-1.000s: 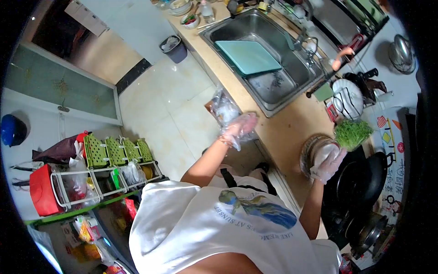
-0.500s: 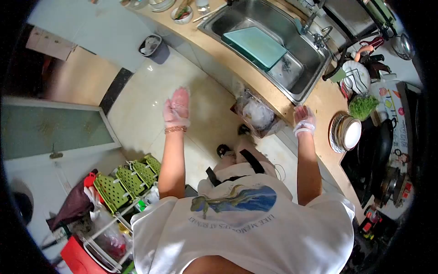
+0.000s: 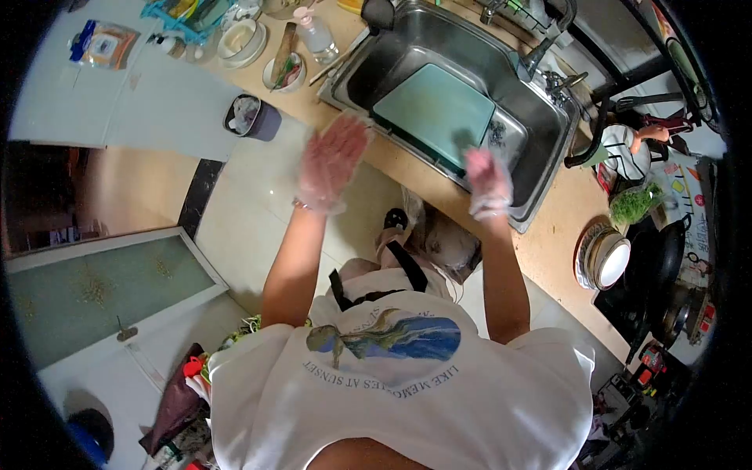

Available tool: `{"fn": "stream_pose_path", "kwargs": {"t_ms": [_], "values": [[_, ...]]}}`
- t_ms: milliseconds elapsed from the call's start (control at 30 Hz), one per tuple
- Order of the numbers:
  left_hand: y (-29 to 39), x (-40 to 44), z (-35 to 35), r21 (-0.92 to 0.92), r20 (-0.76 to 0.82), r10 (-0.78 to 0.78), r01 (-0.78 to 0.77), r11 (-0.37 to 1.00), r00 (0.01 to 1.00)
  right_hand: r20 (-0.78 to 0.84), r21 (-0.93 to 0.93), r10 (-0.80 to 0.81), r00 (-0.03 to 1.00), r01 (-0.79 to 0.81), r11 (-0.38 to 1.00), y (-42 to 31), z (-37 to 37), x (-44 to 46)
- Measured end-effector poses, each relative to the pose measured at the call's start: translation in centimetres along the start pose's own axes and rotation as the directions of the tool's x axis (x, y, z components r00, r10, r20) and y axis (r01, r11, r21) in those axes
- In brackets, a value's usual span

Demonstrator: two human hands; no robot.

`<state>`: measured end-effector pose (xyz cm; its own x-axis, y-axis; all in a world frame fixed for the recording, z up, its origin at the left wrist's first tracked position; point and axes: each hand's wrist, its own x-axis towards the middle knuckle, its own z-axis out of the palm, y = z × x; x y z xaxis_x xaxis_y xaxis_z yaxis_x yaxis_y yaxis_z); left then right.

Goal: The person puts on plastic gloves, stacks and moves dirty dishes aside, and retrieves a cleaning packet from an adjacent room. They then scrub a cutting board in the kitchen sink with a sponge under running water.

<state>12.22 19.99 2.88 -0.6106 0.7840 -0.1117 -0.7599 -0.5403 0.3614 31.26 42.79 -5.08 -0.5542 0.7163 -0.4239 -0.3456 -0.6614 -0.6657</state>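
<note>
Both my hands wear clear plastic gloves. My left hand point(image 3: 333, 163), palm down with fingers stretched out, hovers just off the counter's front edge, holding nothing. Over the near rim of the sink is my right hand point(image 3: 488, 184); its fingers look extended and are a little blurred, and I see nothing in them. Whether its fingertips touch the board is unclear. A pale green cutting board point(image 3: 435, 113) lies across the steel sink point(image 3: 540, 133), between and beyond my hands.
On the counter point(image 3: 540, 254) stand a pump bottle point(image 3: 316, 37), a small bowl point(image 3: 283, 76) with food and stacked bowls point(image 3: 611, 258). Leafy greens point(image 3: 636, 204) lie near a black wok point(image 3: 664, 262). A small bin point(image 3: 254, 117) and a plastic bag point(image 3: 442, 239) are below.
Both hands have moved forward, the right one from the counter edge to the sink rim. My body has come nearer the sink, and the view has shifted.
</note>
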Motion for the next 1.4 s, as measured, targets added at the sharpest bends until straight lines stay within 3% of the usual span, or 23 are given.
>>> {"fn": "stream_pose_path", "kwargs": {"t_ms": [67, 167, 200, 267, 367, 467, 567, 667, 733, 800, 867, 933, 967, 1000, 1067, 1100, 1200, 1300, 1367, 1400], "values": [[-1.9, 3.4, 0.8, -0.057, 0.166, -0.14, 0.151, 0.987, 0.976, 0.15, 0.032, 0.214, 0.965, -0.221, 0.975, 1.1, 5.8, 0.1], [-5.8, 7.4, 2.2, -0.005, 0.068, -0.365, 0.366, 0.93, 0.928, 0.282, 0.247, 0.306, 0.909, -0.377, 0.892, 3.9, 9.6, 2.0], [-6.9, 8.3, 2.4, -0.003, 0.017, -0.373, 0.373, 0.928, 0.928, 0.318, 0.31, 0.316, 0.894, -0.413, 0.856, 4.7, 10.3, 2.5], [-8.6, 10.2, 2.6, 0.004, -0.077, -0.377, 0.378, 0.926, 0.923, 0.373, 0.363, 0.277, 0.886, -0.414, 0.835, 5.4, 10.9, 2.5], [-10.2, 12.8, 0.3, -0.368, 0.244, -0.372, 0.441, 0.819, 0.896, 0.442, 0.383, 0.193, 0.876, -0.379, 0.843, 6.4, 11.3, 2.2], [-11.3, 14.2, 1.0, -0.268, 0.398, -0.361, 0.483, 0.834, 0.843, 0.467, 0.362, 0.114, 0.877, -0.307, 0.88, 6.7, 11.3, 2.4], [-10.8, 16.2, 1.6, -0.219, 0.397, -0.444, 0.552, 0.804, 0.804, 0.47, 0.348, 0.041, 0.882, -0.227, 0.91, 7.2, 11.4, 3.0], [-9.0, 18.2, 4.4, -0.133, 0.066, -0.542, 0.545, 0.828, 0.838, 0.435, 0.399, 0.106, 0.894, -0.297, 0.867, 8.0, 12.6, 2.1], [-7.3, 19.4, 3.3, 0.041, 0.059, -0.495, 0.493, 0.869, 0.867, 0.457, 0.27, 0.135, 0.879, -0.282, 0.92, 5.4, 15.0, -0.1], [-4.8, 20.4, 2.5, 0.285, 0.075, -0.439, 0.402, 0.87, 0.895, 0.087, 0.209, 0.139, 0.986, -0.155, 0.966, 5.0, 14.9, 1.0], [-3.5, 21.1, 0.0, 0.288, 0.057, -0.458, 0.424, 0.858, 0.887, 0.103, 0.446, -0.07, 0.992, 0.017, 0.895, 4.6, 12.4, 2.9], [-2.9, 20.7, -0.9, 0.362, 0.009, -0.462, 0.428, 0.828, 0.887, 0.013, 0.596, -0.16, 0.987, 0.12, 0.794, 3.2, 14.7, 4.0], [-3.6, 20.4, -1.1, 0.249, -0.059, -0.492, 0.49, 0.835, 0.869, -0.036, 0.661, -0.196, 0.98, 0.171, 0.731, 2.8, 15.6, 4.5], [-4.5, 20.1, -2.3, 0.1, 0.131, -0.534, 0.524, 0.846, 0.836, 0.068, 0.663, -0.242, 0.968, 0.137, 0.736, 4.0, 16.4, 5.6], [-6.0, 19.2, -2.8, 0.011, 0.102, -0.462, 0.464, 0.886, 0.881, 0.266, 0.657, -0.332, 0.905, 0.082, 0.749, 6.8, 18.3, 7.8], [-6.6, 19.1, -1.8, 0.105, 0.145, -0.441, 0.43, 0.897, 0.886, 0.42, 0.858, -0.365, 0.831, -0.233, 0.458, 6.7, 18.6, 8.2], [-3.6, 18.6, -0.2, 0.376, 0.007, -0.586, 0.541, 0.752, 0.81, 0.354, 0.771, -0.337, 0.873, -0.068, 0.633, 6.6, 19.1, 8.4], [-4.3, 17.5, -0.8, 0.327, -0.086, -0.624, 0.614, 0.719, 0.776, 0.274, 0.79, -0.29, 0.917, -0.043, 0.611, 6.5, 18.7, 8.5], [-4.8, 16.0, 0.7, 0.254, -0.162, -0.587, 0.608, 0.752, 0.793, 0.605, 0.744, -0.476, 0.639, -0.242, 0.623, 7.6, 15.9, 12.5], [-5.3, 16.0, 0.5, 0.239, -0.192, -0.637, 0.665, 0.708, 0.747, 0.561, 0.754, -0.388, 0.731, -0.258, 0.604, 7.6, 14.9, 12.4]]}}
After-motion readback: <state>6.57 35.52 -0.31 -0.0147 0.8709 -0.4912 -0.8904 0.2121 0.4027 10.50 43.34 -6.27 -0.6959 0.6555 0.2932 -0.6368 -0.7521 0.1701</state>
